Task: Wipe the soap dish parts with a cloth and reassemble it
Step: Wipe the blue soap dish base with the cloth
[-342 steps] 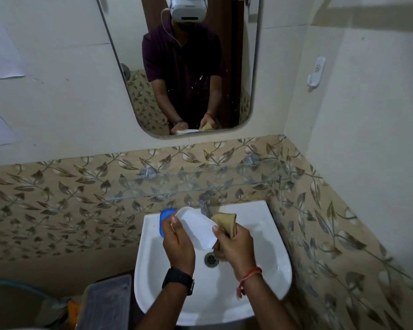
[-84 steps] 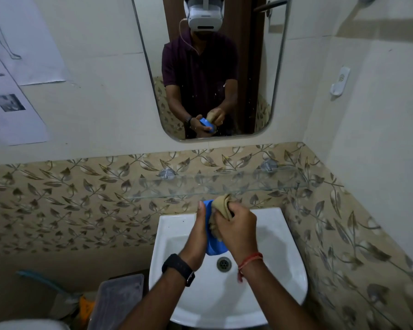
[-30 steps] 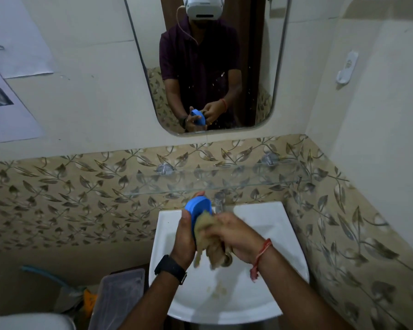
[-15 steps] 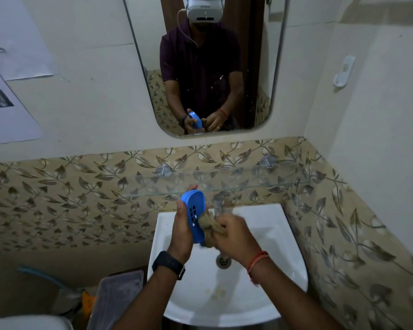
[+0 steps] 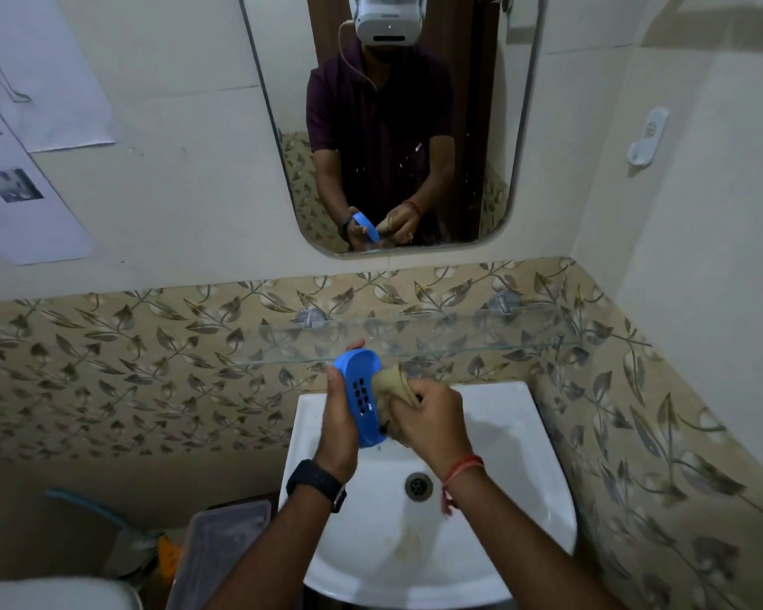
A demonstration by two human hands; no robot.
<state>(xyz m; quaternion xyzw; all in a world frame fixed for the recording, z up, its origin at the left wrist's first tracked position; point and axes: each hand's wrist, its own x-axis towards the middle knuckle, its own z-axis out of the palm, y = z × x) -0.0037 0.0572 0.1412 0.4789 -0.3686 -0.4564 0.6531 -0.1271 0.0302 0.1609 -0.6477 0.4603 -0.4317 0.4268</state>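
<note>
My left hand [image 5: 341,422] holds a blue soap dish tray [image 5: 360,396] on edge above the white sink [image 5: 520,468]; its slotted inner face is turned to the right. My right hand [image 5: 432,427] grips a crumpled tan cloth [image 5: 390,385] and presses it against that inner face. The white part of the soap dish is not in sight.
A tap sits hidden behind my hands at the sink's back. A glass shelf [image 5: 481,341] runs along the tiled wall just above. A mirror [image 5: 388,125] hangs higher up. A grey lidded bin [image 5: 221,552] stands at the sink's left. The sink's drain [image 5: 418,486] lies below my wrists.
The blue tray has stayed on edge in my left hand while my right hand has moved the cloth up along its inner face. Earlier, the white part was in my left hand.
</note>
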